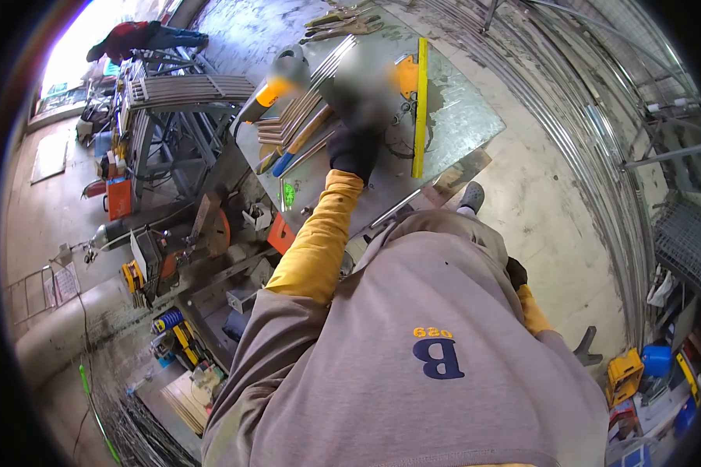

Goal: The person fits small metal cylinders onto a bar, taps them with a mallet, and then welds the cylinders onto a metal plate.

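Note:
My left hand (356,152), in a dark glove at the end of a yellow sleeve, reaches over a metal-topped table (463,105). A blurred patch covers the area around its fingers, so what they hold, if anything, does not show. Just left of it lie a tool with a blue and wooden handle (302,142) and several thin metal bars (292,117). A grey and orange power tool (276,87), partly blurred, is farther left. To the right are an orange-yellow object (407,76) and a long yellow straightedge (420,109). My right hand (516,272), also dark-gloved, hangs beside my hip, fingers hidden.
Clamps or pliers (343,27) lie at the table's far edge. Long metal bars (557,117) line the floor at right. Left stands a metal rack (183,89), with a person (144,39) bending beyond it. A yellow crate (625,376) sits lower right.

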`<control>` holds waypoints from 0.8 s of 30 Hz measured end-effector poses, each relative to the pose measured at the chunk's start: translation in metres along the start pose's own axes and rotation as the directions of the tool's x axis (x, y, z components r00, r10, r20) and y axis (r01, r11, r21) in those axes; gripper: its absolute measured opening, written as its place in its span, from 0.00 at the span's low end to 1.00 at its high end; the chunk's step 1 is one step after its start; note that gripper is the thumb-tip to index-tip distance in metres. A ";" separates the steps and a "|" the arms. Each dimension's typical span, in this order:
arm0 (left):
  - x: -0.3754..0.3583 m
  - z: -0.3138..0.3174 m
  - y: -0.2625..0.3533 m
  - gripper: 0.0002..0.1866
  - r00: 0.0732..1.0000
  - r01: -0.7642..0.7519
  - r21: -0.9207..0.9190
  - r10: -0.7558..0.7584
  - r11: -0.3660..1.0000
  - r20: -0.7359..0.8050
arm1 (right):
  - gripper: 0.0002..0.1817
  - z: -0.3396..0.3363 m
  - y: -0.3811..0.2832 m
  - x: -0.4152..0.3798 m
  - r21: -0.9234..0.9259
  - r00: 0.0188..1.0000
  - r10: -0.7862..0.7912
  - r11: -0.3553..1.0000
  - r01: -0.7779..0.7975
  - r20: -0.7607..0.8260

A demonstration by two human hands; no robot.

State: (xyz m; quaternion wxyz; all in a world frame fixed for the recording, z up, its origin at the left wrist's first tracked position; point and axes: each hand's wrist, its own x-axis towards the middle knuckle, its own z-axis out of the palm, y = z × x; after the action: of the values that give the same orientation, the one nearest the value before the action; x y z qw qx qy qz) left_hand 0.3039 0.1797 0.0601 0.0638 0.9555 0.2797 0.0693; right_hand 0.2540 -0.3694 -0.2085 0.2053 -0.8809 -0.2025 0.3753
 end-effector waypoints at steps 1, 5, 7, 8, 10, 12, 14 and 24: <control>-0.003 0.002 0.002 0.15 0.998 -0.035 0.025 0.036 0.999 -0.047 | 0.10 0.018 0.028 0.004 0.067 0.999 -0.041 0.997 0.042 -0.018; -0.005 0.003 0.005 0.14 1.000 -0.019 0.107 0.017 0.994 0.020 | 0.08 -0.019 0.019 0.008 0.610 0.991 0.094 0.782 -0.130 0.091; -0.010 -0.005 0.008 0.13 0.999 0.008 0.014 -0.007 1.000 -0.031 | 0.07 -0.043 0.012 0.035 0.762 0.857 0.355 0.409 -0.502 0.374; -0.009 -0.010 0.011 0.12 0.996 0.008 -0.084 -0.015 0.996 -0.085 | 0.11 -0.044 0.019 0.056 0.735 0.794 0.391 0.330 -0.593 0.465; -0.014 -0.026 0.020 0.12 0.990 0.045 -0.193 -0.069 0.980 -0.122 | 0.15 -0.051 0.018 0.079 0.815 0.849 0.414 0.332 -0.476 0.327; -0.030 -0.046 0.034 0.13 0.979 0.088 -0.309 -0.139 0.947 -0.147 | 0.18 -0.089 -0.024 0.092 0.673 0.983 0.171 0.719 -0.172 0.069; -0.048 -0.077 0.049 0.12 0.987 0.140 -0.560 -0.162 0.817 0.009 | 0.22 -0.161 -0.116 0.090 0.909 0.955 0.226 0.326 -0.258 0.189; -0.095 -0.126 0.108 0.16 0.958 0.288 -0.817 -0.143 0.500 0.250 | 0.28 -0.264 -0.369 0.044 0.981 0.822 -0.536 0.130 -0.146 0.193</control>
State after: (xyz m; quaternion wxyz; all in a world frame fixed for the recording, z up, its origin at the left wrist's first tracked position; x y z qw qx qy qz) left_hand 0.2603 0.0487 0.1920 0.5474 0.7636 0.3222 0.1156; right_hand 0.4037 -0.0947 0.1233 0.7109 -0.3605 -0.0768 0.5989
